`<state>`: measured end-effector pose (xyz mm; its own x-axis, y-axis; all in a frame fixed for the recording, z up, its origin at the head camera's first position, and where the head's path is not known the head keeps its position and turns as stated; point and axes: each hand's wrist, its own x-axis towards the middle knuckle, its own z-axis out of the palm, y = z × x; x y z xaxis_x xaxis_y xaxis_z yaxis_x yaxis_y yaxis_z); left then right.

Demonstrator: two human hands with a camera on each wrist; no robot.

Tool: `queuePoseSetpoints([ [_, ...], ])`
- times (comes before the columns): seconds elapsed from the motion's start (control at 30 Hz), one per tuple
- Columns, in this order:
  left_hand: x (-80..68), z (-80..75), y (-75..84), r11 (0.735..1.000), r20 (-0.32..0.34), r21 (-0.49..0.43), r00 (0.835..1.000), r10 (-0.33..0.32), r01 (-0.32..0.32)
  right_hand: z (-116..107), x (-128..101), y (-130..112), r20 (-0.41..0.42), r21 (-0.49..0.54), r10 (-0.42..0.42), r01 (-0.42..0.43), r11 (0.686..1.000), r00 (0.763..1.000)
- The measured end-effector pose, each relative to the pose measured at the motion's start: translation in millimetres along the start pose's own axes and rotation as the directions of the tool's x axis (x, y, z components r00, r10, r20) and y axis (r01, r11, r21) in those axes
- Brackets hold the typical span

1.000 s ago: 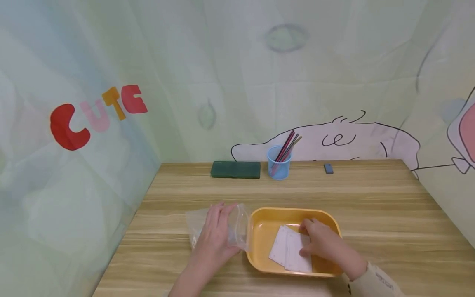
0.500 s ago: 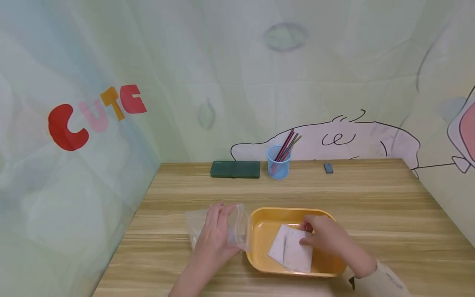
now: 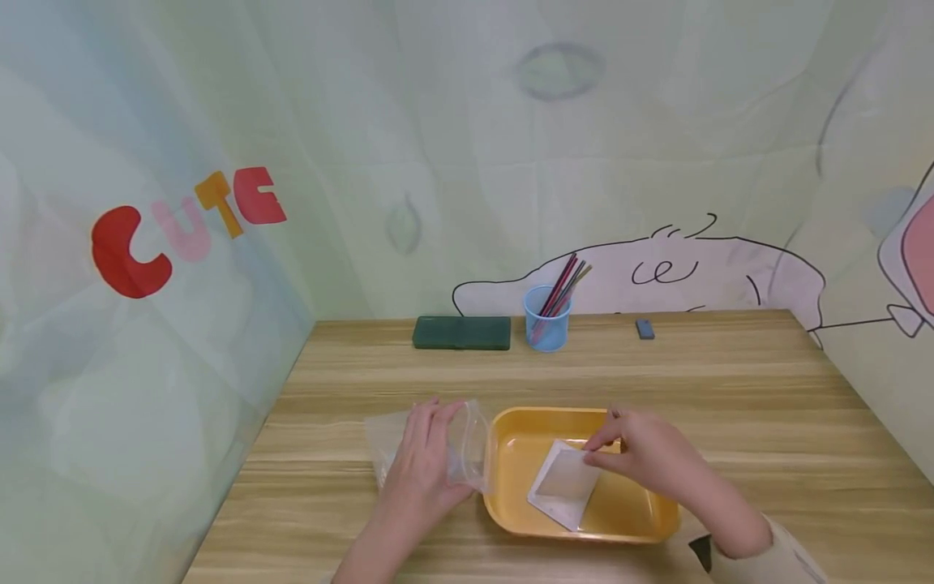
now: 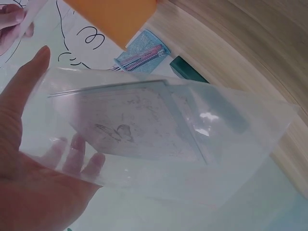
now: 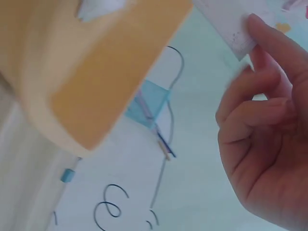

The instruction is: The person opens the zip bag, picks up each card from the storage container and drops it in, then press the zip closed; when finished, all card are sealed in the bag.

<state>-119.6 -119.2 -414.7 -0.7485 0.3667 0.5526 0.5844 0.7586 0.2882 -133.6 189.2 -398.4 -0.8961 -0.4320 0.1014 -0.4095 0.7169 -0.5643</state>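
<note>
My left hand (image 3: 417, 466) grips a clear plastic bag (image 4: 240, 163) by its mouth, thumb and fingers spread apart so it gapes toward the tray. Through the plastic show printed cards (image 4: 139, 127), one with a butterfly-like drawing. Between thumb and fingertips, my right hand (image 3: 649, 450) pinches one corner of a white card (image 3: 567, 477), raised above the yellow tray (image 3: 503, 515). In the right wrist view small marks show near that card's (image 5: 231, 24) corner. Beneath it, another white card (image 3: 560, 513) lies in the tray, mostly covered.
A dark green case (image 3: 462, 333) and a blue pencil cup (image 3: 547, 331) holding several pencils stand along the table's back edge. Farther right lies a small blue block (image 3: 645, 329). Printed fabric (image 3: 350, 203) hangs behind the wood-grain table (image 3: 766, 405).
My right hand has taken the top card from the tray, lifting it up and leftward, tilted, over the card below. The left hand and bag have stayed in place.
</note>
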Motion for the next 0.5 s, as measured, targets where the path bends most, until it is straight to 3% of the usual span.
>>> queuePoseSetpoints([
  [0.1, 0.2, -0.6, 0.9, 1.0, 0.001, 0.005, 1.0, -0.004, 0.004, -3, -2, -8, -0.06, 0.004, -0.036, 0.037, 0.999, 0.998],
  [0.3, 0.9, -1.4, 2.0, 1.0, -0.011, 0.009, 1.0, -0.001, 0.001, -7, -3, -20, -0.147, 0.108, -0.135, 0.151, 0.983, 0.98],
  [0.5, 1.8, -1.9, 2.8, 1.0, -0.019, 0.011, 1.0, -0.003, 0.003, -10, -4, -26, -0.319, 0.146, -0.232, 0.29, 0.946, 0.919],
])
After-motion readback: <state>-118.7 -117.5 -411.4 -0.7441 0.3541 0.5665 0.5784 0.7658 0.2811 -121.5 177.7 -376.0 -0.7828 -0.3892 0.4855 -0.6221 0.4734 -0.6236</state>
